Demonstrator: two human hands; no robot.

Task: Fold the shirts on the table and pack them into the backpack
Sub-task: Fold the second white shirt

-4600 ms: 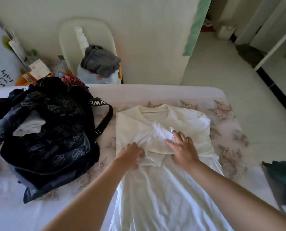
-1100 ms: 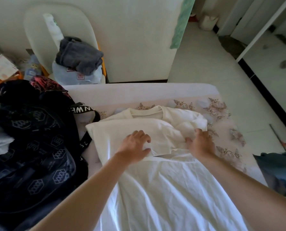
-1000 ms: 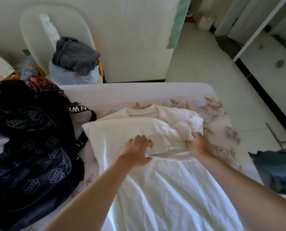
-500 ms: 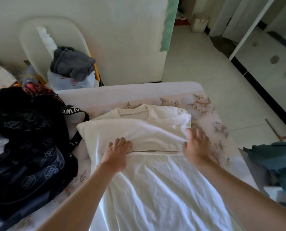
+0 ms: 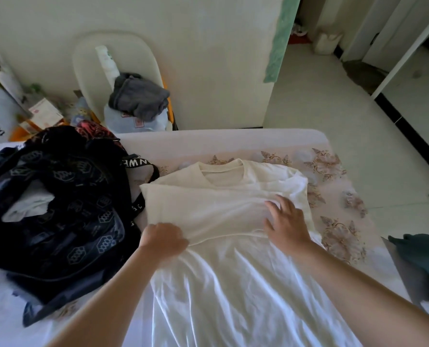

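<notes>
Currently, the white shirt (image 5: 208, 209) is lying partly folded on the surface (image 5: 338, 221) beside the dark backpack (image 5: 58, 209), the left hand (image 5: 163, 237) gripping its fold edge, the right hand (image 5: 287, 224) pressing it open-fingered.

A white shirt (image 5: 221, 211) lies neck-up on the flower-patterned worktop (image 5: 233, 144), with its sleeves folded across the chest into a flat band. The left hand (image 5: 164, 237) grips the lower left edge of that band with curled fingers, while the right hand (image 5: 286, 224) rests flat on the band's right side, fingers spread. A dark backpack (image 5: 58, 221) sits open just beside the shirt on the left with pale cloth inside, and a teal cloth (image 5: 423, 249) lies at the right edge.
</notes>
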